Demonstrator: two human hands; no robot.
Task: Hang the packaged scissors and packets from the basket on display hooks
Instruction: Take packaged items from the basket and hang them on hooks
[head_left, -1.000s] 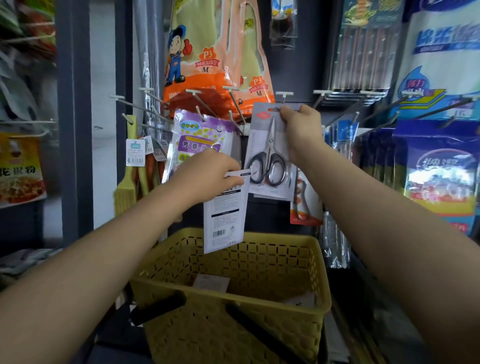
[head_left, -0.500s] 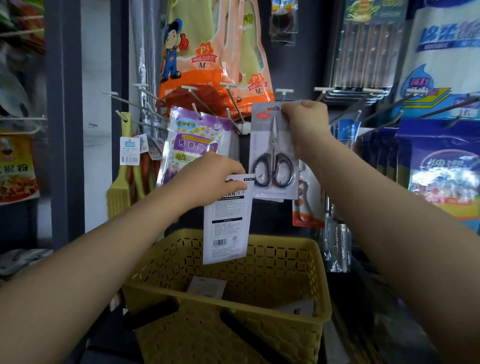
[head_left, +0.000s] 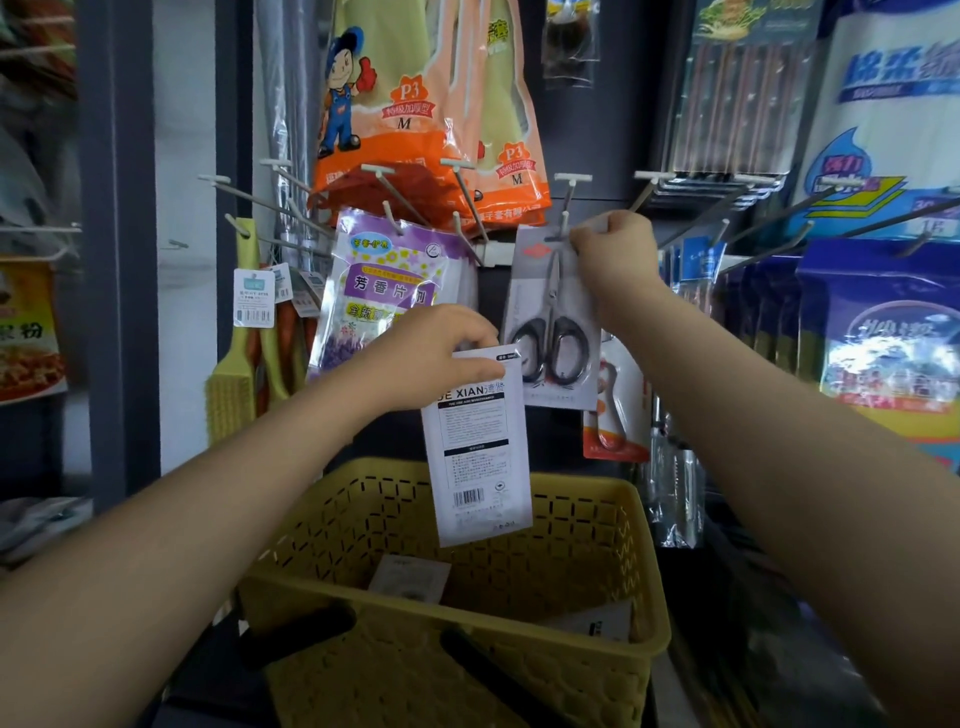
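My right hand (head_left: 613, 249) pinches the top of a packaged pair of black-handled scissors (head_left: 550, 322), holding its hang hole against the tip of a white-capped display hook (head_left: 569, 200). My left hand (head_left: 436, 348) grips the top of a second white packet (head_left: 478, 447), back side with barcode facing me, dangling over the yellow basket (head_left: 639, 540). Inside the basket lie more white packets (head_left: 410, 577).
Orange glove packs (head_left: 395, 119) and a purple sachet pack (head_left: 384, 280) hang to the left on neighbouring hooks. Yellow brushes (head_left: 234, 374) hang further left. Blue packets (head_left: 878, 332) fill the hooks at right. The basket's black handles (head_left: 296, 634) lie folded down at the front.
The view has shifted slightly. My right hand has kept the scissors pack at the hook tip, easing it a little onto the hook. My left hand still holds its packet.
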